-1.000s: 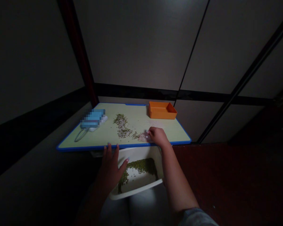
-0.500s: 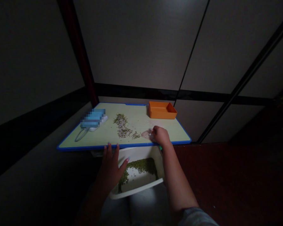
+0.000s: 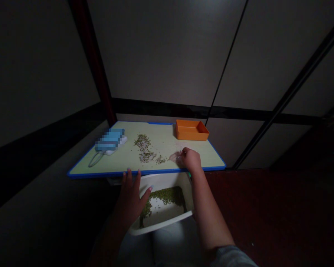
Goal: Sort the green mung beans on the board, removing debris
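Note:
My right hand (image 3: 191, 159) is low over the pale table (image 3: 122, 163), with its fingers drawn together. What they hold, if anything, is hidden. Just left of those fingers is a faint pinkish patch (image 3: 174, 157) whose kind I cannot make out. Small green beans or seeds (image 3: 146, 156) lie scattered further left on the tabletop. Spread fingers of my left hand (image 3: 132, 198) reach the table's blue front edge, and its thumb is over a white plastic bin (image 3: 163, 228). Inside the bin lies a layer of similar green beans (image 3: 169, 195).
An orange open box (image 3: 192, 136) stands at the table's back right. On the left lies a blurred-out blue item (image 3: 110, 139) on a white object with a grey loop (image 3: 96, 159). Wall panels (image 3: 167, 55) rise behind the table; dark red floor (image 3: 256, 207) shows at the right.
My right hand has shifted slightly to the right, away from the scattered beans. My left hand, the bin and the orange box have stayed where they were.

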`<state>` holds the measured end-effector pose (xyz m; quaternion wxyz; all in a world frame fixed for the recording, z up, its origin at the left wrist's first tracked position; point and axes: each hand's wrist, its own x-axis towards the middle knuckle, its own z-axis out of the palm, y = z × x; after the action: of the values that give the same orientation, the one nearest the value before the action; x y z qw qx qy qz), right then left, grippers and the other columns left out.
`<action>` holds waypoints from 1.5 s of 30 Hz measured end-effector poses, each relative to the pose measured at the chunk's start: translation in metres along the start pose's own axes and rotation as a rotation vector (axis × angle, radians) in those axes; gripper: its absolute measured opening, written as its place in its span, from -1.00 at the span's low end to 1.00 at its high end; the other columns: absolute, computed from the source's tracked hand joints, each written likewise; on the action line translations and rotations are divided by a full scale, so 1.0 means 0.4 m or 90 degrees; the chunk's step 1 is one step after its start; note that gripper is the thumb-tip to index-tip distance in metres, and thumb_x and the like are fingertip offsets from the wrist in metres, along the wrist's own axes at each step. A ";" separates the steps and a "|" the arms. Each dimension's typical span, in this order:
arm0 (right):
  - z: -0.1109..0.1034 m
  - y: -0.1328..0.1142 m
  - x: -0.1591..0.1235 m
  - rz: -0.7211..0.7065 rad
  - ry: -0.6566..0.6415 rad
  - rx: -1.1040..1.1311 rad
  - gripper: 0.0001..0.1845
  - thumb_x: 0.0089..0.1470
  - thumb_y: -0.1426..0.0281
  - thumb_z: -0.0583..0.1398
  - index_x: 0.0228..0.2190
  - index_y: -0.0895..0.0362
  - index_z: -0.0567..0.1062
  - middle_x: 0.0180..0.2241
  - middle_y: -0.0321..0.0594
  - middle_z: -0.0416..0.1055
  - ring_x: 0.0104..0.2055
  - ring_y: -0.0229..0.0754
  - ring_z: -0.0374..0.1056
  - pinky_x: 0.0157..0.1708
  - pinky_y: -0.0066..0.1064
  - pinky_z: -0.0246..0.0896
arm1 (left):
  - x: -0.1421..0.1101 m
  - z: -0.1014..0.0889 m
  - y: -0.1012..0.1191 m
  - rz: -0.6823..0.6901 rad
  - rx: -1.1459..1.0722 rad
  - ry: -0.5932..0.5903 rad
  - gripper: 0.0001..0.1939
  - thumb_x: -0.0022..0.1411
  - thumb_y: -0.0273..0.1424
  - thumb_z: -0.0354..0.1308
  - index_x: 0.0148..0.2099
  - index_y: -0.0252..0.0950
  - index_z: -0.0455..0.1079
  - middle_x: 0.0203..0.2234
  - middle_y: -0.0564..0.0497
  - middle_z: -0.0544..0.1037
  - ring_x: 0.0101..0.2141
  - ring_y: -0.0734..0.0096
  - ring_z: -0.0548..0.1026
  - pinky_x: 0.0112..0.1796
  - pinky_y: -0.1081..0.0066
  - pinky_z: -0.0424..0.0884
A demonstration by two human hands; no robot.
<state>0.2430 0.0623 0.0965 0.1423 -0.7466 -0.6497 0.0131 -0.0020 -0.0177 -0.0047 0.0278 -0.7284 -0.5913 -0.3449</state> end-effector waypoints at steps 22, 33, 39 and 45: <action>0.008 -0.006 -0.002 -0.107 0.000 0.030 -0.70 0.23 0.30 0.01 -0.24 0.09 0.52 -0.24 -0.11 0.55 -0.20 -0.16 0.42 -0.30 -0.44 0.06 | 0.002 0.004 0.000 -0.009 0.006 0.004 -0.31 0.18 -0.12 0.04 0.26 -0.40 0.12 0.32 -0.41 -0.06 0.30 -0.18 -0.08 0.17 -0.13 0.11; 0.025 0.013 0.011 -0.044 -0.013 -0.014 -0.72 0.21 0.29 0.02 -0.25 0.09 0.50 -0.24 -0.08 0.54 -0.21 -0.13 0.44 -0.27 -0.40 0.09 | 0.000 0.004 -0.001 0.010 0.029 0.005 -0.30 0.20 -0.11 0.00 0.28 -0.40 0.09 0.31 -0.44 -0.06 0.30 -0.18 -0.10 0.15 -0.15 0.13; 0.028 0.016 0.015 -0.013 -0.012 -0.007 -0.74 0.19 0.30 0.04 -0.23 0.09 0.49 -0.24 -0.08 0.54 -0.20 -0.11 0.45 -0.29 -0.39 0.10 | 0.000 0.006 -0.002 0.003 0.018 0.009 -0.31 0.19 -0.11 0.01 0.27 -0.38 0.10 0.32 -0.39 -0.07 0.31 -0.16 -0.10 0.17 -0.13 0.12; 0.026 0.014 0.014 -0.011 -0.003 0.007 -0.74 0.23 0.29 0.02 -0.22 0.08 0.47 -0.24 -0.10 0.54 -0.21 -0.14 0.44 -0.29 -0.41 0.08 | -0.001 0.005 -0.004 0.009 0.022 0.006 -0.30 0.19 -0.11 0.01 0.28 -0.38 0.09 0.32 -0.41 -0.07 0.31 -0.16 -0.11 0.15 -0.13 0.14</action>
<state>0.2472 0.0691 0.0863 0.1452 -0.7404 -0.6561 0.0173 -0.0024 -0.0165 -0.0071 0.0457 -0.7305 -0.5915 -0.3382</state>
